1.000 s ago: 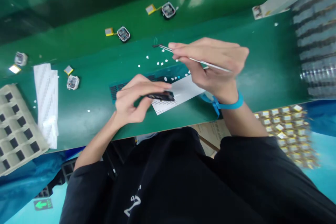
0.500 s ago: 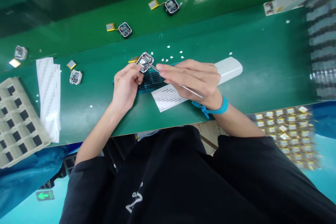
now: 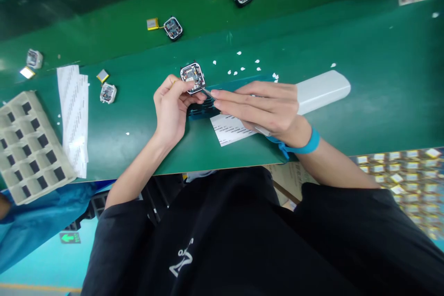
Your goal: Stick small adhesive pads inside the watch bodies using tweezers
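Observation:
My left hand (image 3: 170,113) is closed on an open square watch case (image 3: 192,73), with its circuit board facing up and my thumb on its lower edge. My right hand (image 3: 268,106) pinches slim metal tweezers (image 3: 208,94), whose tip meets the lower right corner of the case. Most of the tweezers lies hidden under my fingers. Beneath both hands are a dark blue slotted tray (image 3: 201,110) and a white printed sheet (image 3: 229,132). A long white rounded object (image 3: 324,91) lies beyond my right hand.
Watch cases with yellow batteries, such as a black one (image 3: 172,28) and a white one (image 3: 108,93), lie on the green bench. Small white tabs (image 3: 257,61) are scattered behind my hands. A moulded tray (image 3: 45,148) and paper strips (image 3: 74,120) sit left; several batteries (image 3: 412,178) lie lower right.
The case has turned in my left hand and its yellow battery is now mostly out of sight. The tweezers' tip has gone from the board's middle to the lower right corner. The camera view has shifted.

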Motion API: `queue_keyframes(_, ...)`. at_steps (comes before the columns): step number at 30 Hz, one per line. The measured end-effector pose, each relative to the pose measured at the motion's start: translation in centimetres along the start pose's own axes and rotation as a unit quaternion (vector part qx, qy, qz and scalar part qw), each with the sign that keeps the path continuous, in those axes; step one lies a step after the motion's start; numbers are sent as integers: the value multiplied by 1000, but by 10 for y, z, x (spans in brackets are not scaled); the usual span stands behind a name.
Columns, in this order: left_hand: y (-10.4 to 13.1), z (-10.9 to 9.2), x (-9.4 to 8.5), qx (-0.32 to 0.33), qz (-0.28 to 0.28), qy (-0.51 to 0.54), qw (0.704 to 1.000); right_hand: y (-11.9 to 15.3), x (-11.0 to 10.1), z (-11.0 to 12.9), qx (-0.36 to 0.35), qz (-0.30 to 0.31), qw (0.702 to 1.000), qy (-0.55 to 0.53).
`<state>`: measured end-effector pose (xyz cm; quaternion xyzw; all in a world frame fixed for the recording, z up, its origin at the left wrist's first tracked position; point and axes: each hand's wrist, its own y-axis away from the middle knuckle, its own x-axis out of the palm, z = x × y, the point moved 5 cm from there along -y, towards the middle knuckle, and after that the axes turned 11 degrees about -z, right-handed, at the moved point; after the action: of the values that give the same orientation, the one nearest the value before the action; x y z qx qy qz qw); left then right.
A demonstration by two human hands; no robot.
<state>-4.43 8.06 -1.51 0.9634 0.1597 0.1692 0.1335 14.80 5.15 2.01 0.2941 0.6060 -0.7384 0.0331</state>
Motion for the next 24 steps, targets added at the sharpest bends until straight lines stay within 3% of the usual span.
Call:
queue_keyframes(9,1,3,-2,38,-6,21,999,0,0,7,-29,71,996,43)
queue_keyframes(15,4,1,-1,40,-30,-18,999,5,8,0,63,154,986,11)
queue_keyframes(24,7,-1,0,50,-52,-68,995,7,6,2,88,64,993,-36)
